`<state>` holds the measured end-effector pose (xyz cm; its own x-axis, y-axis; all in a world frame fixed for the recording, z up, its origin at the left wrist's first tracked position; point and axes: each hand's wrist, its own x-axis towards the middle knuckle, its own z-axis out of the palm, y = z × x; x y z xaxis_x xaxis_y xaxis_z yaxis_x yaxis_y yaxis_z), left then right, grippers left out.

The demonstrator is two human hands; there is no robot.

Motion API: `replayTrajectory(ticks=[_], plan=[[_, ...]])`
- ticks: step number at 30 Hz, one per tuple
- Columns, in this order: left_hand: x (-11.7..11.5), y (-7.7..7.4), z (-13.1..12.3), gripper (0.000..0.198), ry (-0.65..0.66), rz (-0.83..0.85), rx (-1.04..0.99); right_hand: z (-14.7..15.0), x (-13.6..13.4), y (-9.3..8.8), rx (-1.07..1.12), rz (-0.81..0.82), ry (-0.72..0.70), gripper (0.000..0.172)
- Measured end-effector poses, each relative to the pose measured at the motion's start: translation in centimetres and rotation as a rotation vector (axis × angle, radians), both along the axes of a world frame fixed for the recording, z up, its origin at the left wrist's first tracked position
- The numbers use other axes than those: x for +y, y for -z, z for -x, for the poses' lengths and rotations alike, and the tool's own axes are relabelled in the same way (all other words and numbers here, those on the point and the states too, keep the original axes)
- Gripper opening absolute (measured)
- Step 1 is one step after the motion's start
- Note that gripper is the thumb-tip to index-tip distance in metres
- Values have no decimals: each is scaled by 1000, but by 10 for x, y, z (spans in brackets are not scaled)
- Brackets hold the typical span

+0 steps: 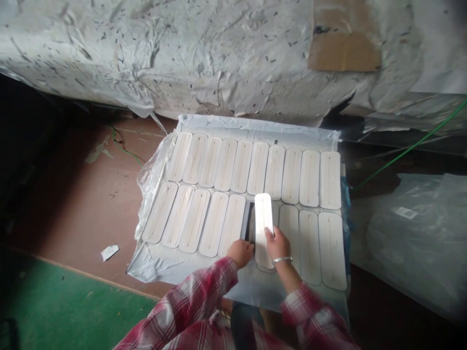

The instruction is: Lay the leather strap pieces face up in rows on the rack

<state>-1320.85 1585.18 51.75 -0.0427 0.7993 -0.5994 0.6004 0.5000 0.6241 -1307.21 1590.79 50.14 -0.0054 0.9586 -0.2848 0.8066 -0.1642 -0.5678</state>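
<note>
My right hand (pixel 279 243) is closed on the lower right edge of a long white pad (pixel 263 218) with rounded ends and a thin line down its middle. That pad is held over the lower row of similar pads (pixel 194 221). My left hand (pixel 241 253) has its fingers curled together at the lower end of a neighbouring pad, beside a narrow dark strip; what it grips, if anything, is too small to make out. An upper row of pads (pixel 259 167) lies side by side on the plastic-covered surface (pixel 255 291).
A wrinkled, pale covered surface (pixel 237 58) with a cardboard piece (pixel 345 53) runs across the back. Clear plastic bags (pixel 419 243) lie at the right, below a green cord (pixel 412 148). A white scrap (pixel 110 252) rests on the brown board (pixel 73 209) at left.
</note>
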Motion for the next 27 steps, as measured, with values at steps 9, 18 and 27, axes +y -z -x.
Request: replayTrajectory(ticks=[9, 18, 27], plan=[[-14, 14, 24, 21, -203, 55, -62, 6, -18, 17, 418, 216, 67, 40], [-12, 18, 23, 18, -324, 119, -78, 17, -7, 19, 426, 292, 98, 44], [-9, 10, 39, 14, -175, -49, 117, 19, 0, 36, 266, 359, 41, 36]])
